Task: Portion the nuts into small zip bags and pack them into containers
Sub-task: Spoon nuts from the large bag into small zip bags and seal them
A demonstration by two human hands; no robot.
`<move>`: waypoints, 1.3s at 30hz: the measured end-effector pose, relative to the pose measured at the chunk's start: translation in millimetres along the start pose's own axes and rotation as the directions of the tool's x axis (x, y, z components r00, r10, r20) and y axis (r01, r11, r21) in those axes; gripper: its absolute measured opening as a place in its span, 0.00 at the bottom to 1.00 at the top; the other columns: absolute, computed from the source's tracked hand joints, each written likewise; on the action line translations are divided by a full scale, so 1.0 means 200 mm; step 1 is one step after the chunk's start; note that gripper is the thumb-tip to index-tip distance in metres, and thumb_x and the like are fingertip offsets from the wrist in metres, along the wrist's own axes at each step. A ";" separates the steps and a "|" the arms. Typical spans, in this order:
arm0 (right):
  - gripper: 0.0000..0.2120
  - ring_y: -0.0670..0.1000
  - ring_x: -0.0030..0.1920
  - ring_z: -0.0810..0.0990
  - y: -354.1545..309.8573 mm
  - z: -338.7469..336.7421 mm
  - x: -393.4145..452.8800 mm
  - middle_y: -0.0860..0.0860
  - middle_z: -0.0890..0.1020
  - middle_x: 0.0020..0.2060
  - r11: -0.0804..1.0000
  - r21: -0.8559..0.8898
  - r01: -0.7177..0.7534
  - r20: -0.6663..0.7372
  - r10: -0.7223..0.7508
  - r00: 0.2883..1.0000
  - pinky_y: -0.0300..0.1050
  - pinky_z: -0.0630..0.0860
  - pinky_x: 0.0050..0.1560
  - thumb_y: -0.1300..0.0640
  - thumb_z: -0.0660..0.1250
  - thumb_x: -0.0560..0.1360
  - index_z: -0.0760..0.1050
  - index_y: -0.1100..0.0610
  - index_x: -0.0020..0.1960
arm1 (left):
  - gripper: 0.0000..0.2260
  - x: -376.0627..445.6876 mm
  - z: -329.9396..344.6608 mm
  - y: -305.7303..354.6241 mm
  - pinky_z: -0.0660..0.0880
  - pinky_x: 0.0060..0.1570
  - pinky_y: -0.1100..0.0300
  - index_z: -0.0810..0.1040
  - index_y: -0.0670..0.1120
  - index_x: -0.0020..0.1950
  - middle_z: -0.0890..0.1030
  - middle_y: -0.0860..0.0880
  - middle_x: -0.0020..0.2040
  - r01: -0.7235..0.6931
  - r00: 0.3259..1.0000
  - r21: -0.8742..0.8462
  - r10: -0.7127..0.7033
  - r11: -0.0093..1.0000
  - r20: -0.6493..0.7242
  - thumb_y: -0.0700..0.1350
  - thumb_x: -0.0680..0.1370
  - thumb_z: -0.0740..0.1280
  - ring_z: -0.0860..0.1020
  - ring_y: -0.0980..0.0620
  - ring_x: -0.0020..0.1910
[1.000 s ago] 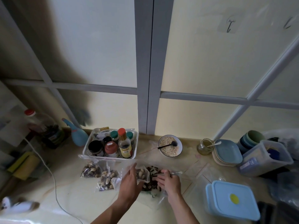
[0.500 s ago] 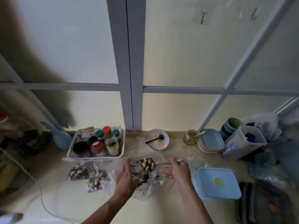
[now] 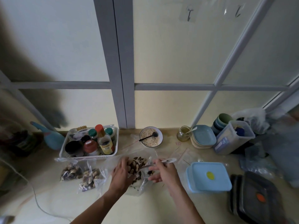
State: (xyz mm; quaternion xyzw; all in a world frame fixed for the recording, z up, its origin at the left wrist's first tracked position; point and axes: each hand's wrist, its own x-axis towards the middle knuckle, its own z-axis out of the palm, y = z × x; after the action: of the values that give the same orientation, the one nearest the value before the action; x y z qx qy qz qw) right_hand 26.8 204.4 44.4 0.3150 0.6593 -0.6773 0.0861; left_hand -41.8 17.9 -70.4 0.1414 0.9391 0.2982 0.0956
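A large clear bag of mixed nuts point(image 3: 135, 164) lies on the counter between my hands. My left hand point(image 3: 121, 172) holds the bag's left side. My right hand point(image 3: 162, 171) pinches a spoon point(image 3: 168, 161) whose tip lies in the nuts. Two small filled zip bags point(image 3: 70, 171) point(image 3: 91, 176) lie to the left. A blue lidded container point(image 3: 210, 177) stands to the right of my right hand, and a dark container with an orange valve point(image 3: 257, 196) lies further right. Empty zip bags point(image 3: 182, 155) lie flat behind my right hand.
A white basket point(image 3: 64, 151) of jars and bottles stands behind the bags. A bowl of oats point(image 3: 151, 137) with a black spoon, a small jar point(image 3: 183, 133), stacked plates point(image 3: 203, 139), cups and a clear tub point(image 3: 233, 139) line the back. A cable point(image 3: 35, 198) runs at the left.
The view has swung left to right. My right hand has lifted away from the bag's mouth and now holds the spoon into the nuts. My left hand stays on the bag.
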 end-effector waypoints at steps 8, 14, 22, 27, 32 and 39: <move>0.08 0.61 0.36 0.87 0.06 0.05 -0.03 0.53 0.87 0.50 0.983 -0.147 0.112 0.113 -0.096 0.989 0.45 0.77 0.34 0.53 0.63 0.84 0.80 0.52 0.57 | 0.34 -0.06 -0.04 -0.05 0.75 0.55 0.62 0.65 0.49 0.71 0.77 0.53 0.60 -0.052 0.998 -0.047 0.050 0.998 -0.037 0.52 0.71 0.78 0.77 0.55 0.56; 0.07 0.59 0.35 0.87 0.06 0.06 -0.04 0.52 0.87 0.49 0.974 -0.189 0.127 0.095 -0.111 0.989 0.45 0.78 0.33 0.52 0.62 0.84 0.79 0.50 0.55 | 0.30 -0.09 -0.05 -0.05 0.69 0.55 0.66 0.67 0.48 0.70 0.76 0.52 0.62 -0.114 0.993 -0.030 0.112 0.993 -0.045 0.54 0.74 0.76 0.73 0.58 0.55; 0.08 0.52 0.35 0.88 0.11 0.12 -0.06 0.48 0.87 0.48 0.910 -0.354 0.215 0.179 -0.160 0.971 0.47 0.85 0.42 0.51 0.61 0.83 0.79 0.48 0.53 | 0.32 -0.11 0.00 -0.08 0.71 0.63 0.57 0.66 0.48 0.74 0.75 0.48 0.67 -0.121 0.993 0.007 0.121 0.993 -0.016 0.52 0.74 0.75 0.75 0.48 0.64; 0.10 0.46 0.36 0.87 0.20 0.21 -0.08 0.47 0.85 0.50 0.863 -0.427 0.269 0.208 -0.195 0.958 0.45 0.84 0.45 0.52 0.62 0.83 0.81 0.46 0.58 | 0.33 -0.11 0.01 -0.12 0.73 0.57 0.60 0.66 0.47 0.71 0.75 0.48 0.64 -0.155 0.987 -0.031 0.156 0.987 0.028 0.54 0.72 0.76 0.76 0.47 0.61; 0.13 0.43 0.37 0.86 0.18 0.22 -0.10 0.45 0.84 0.48 0.873 -0.405 0.272 0.119 -0.245 0.962 0.31 0.78 0.38 0.56 0.60 0.84 0.82 0.46 0.60 | 0.47 -0.12 0.03 -0.17 0.69 0.66 0.59 0.59 0.46 0.78 0.68 0.49 0.71 -0.218 0.975 0.001 0.218 0.976 0.037 0.64 0.68 0.76 0.70 0.50 0.67; 0.13 0.43 0.45 0.85 0.23 0.19 -0.08 0.39 0.84 0.48 0.744 -0.489 0.455 0.305 -0.343 0.888 0.35 0.80 0.48 0.54 0.64 0.81 0.81 0.43 0.61 | 0.49 -0.14 0.03 -0.20 0.71 0.63 0.54 0.57 0.38 0.78 0.72 0.38 0.71 -0.115 0.993 0.019 0.115 0.993 -0.038 0.44 0.65 0.82 0.75 0.39 0.67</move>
State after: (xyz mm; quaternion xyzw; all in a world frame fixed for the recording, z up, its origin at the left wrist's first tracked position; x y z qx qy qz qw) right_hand 52.2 157.2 12.4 0.0598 0.8652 -0.4897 0.0895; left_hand -22.5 -18.7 -95.7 0.1902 0.9336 0.2980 0.0587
